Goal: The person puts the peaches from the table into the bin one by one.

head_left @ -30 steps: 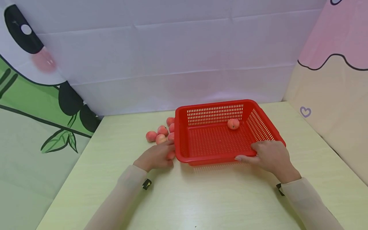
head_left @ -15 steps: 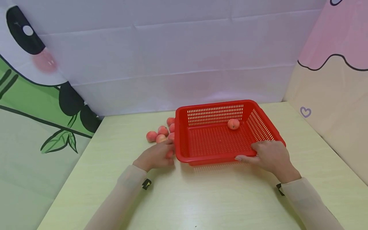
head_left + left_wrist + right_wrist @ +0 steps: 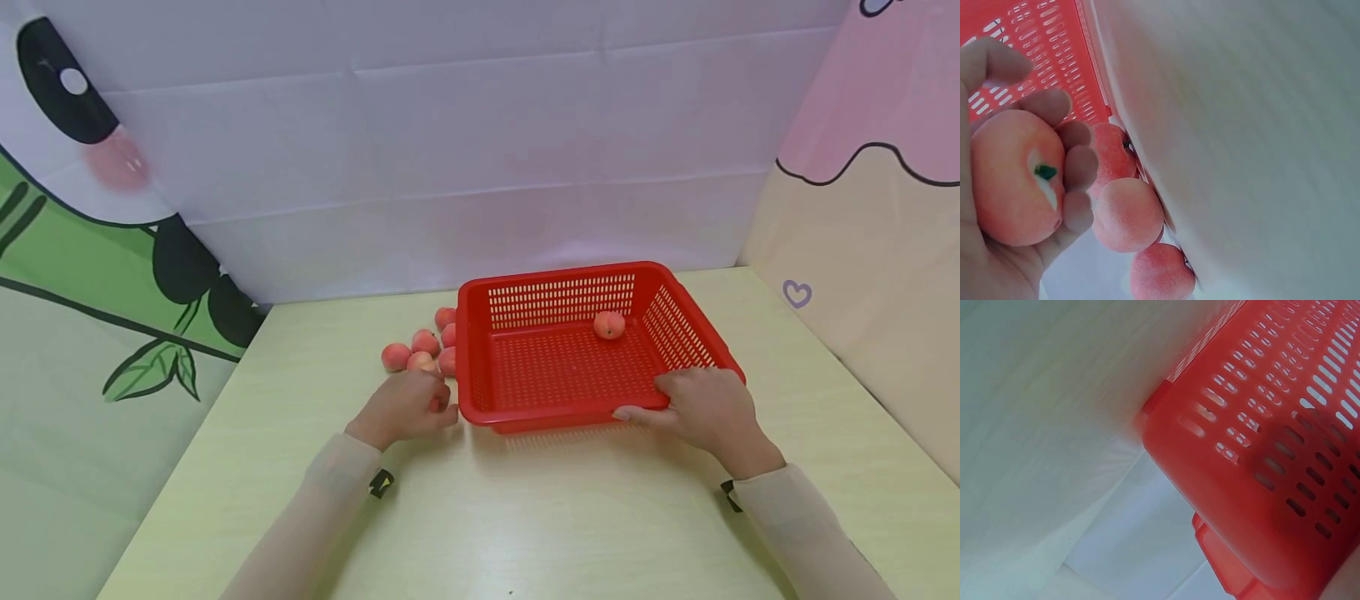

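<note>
In the head view my left hand [image 3: 405, 407] is beside the near left corner of a red plastic basket [image 3: 547, 416]. Its curled fingers hold a pinkish peach [image 3: 1013, 178] against the palm, with a small green stem mark showing in the left wrist view. Several more peaches [image 3: 396, 357] lie in a cluster just beyond that hand, along the basket's left side. My right hand [image 3: 708, 412] grips the basket's near right corner, thumb along the front rim and fingers over the edge. One peach [image 3: 609, 325] sits inside the basket, toward the back right.
The pale wooden table [image 3: 480, 517] carries everything. A white cloth backdrop [image 3: 480, 167] rises behind its far edge, with printed cloth panels at the left and right. The slotted basket wall [image 3: 1260, 425] fills much of the right wrist view.
My left hand has drawn its fingers in around a peach beside the basket and shifted very slightly away from the wall. The right hand and the basket stay practically still.
</note>
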A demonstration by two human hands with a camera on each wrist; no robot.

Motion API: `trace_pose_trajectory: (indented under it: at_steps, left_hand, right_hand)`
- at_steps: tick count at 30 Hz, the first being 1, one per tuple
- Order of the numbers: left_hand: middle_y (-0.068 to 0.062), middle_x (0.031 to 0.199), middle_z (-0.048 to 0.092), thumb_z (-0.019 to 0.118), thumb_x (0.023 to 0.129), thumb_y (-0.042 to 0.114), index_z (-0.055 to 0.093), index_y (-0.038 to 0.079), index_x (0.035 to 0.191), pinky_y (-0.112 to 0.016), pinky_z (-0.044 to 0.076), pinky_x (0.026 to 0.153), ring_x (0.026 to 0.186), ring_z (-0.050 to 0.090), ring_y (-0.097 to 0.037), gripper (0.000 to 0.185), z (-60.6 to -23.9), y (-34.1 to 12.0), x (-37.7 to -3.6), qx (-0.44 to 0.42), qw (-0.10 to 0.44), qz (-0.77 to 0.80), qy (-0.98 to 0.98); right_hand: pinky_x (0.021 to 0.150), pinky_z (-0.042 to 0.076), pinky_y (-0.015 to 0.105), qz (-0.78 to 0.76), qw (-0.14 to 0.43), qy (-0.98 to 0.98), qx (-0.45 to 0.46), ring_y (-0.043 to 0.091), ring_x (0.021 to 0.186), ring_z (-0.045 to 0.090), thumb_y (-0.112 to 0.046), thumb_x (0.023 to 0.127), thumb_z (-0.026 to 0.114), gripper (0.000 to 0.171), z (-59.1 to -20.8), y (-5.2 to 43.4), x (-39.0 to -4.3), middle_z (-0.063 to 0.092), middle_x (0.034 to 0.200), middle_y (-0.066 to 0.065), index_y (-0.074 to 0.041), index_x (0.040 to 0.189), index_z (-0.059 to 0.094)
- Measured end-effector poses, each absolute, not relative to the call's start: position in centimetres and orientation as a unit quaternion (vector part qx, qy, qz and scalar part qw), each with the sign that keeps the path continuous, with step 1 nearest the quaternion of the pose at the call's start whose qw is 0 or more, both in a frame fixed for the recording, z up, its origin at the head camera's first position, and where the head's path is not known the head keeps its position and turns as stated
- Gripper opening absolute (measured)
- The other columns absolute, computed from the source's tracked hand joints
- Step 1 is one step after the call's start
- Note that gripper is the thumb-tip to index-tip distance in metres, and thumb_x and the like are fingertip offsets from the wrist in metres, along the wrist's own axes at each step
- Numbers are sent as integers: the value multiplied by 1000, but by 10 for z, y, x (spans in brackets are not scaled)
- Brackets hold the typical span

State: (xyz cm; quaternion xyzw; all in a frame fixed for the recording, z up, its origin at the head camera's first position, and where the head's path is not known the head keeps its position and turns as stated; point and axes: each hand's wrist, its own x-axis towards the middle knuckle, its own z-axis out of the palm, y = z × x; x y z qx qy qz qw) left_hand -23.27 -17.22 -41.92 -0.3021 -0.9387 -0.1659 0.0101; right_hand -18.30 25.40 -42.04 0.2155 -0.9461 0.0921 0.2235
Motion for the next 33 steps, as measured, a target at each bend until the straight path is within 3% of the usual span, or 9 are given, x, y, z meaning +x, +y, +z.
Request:
trace_pose_trajectory:
  at_steps: [7, 20, 33]
  left_hand:
    - [8, 53, 40, 74, 89, 16, 50, 20, 60, -24, 32, 49, 47, 34, -6, 38, -418, -174, -234, -278, 28, -151, -948]
    - [8, 55, 40, 71, 91, 14, 53, 18, 63, -24, 36, 52, 51, 37, -8, 34, -392, -180, -228, -271, 66, -114, -953]
    - [11, 53, 30, 64, 90, 11, 41, 19, 57, -25, 26, 52, 51, 29, -7, 41, -362, -179, -223, -291, 116, -124, -942]
  right_hand:
    - [50, 14, 28, 92, 223, -946, 215, 6, 54, 16, -94, 86, 47, 78, -419, 254, -182, 16, 57, -13, -24, 59, 26]
    - [50, 13, 28, 94, 220, -946, 217, 6, 55, 16, -94, 87, 46, 78, -418, 254, -182, 15, 57, -13, -24, 59, 26]
    - [51, 13, 28, 98, 227, -943, 222, 6, 55, 14, -97, 86, 39, 79, -415, 254, -183, 14, 57, -14, -24, 59, 25]
